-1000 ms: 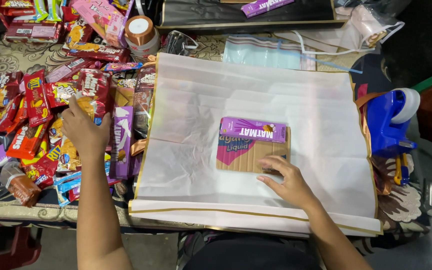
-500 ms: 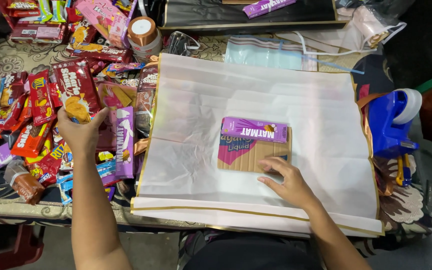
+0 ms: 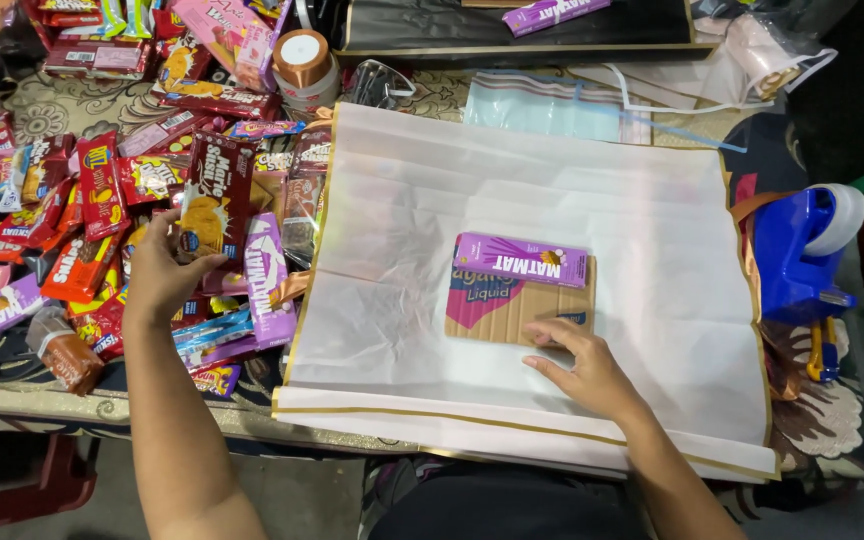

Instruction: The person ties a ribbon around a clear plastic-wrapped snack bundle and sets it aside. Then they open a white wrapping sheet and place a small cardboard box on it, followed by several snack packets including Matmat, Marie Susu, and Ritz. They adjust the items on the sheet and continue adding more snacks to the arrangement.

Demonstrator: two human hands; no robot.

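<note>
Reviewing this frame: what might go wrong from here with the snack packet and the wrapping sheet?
1. The left hand pinches the dark red snack packet only by its lower edge, so it may slip back into the snack pile.
2. The purple bar lies loose on the cardboard piece, which only the right hand steadies; a nudge may shift it.
3. The white wrapping sheet overhangs the table edge and may slide.

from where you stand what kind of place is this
Probably a home gift-wrapping table: white wrapping sheet spread out, a heap of snack packets beside it, a ribbon roll and a blue tape dispenser at the edges.
</note>
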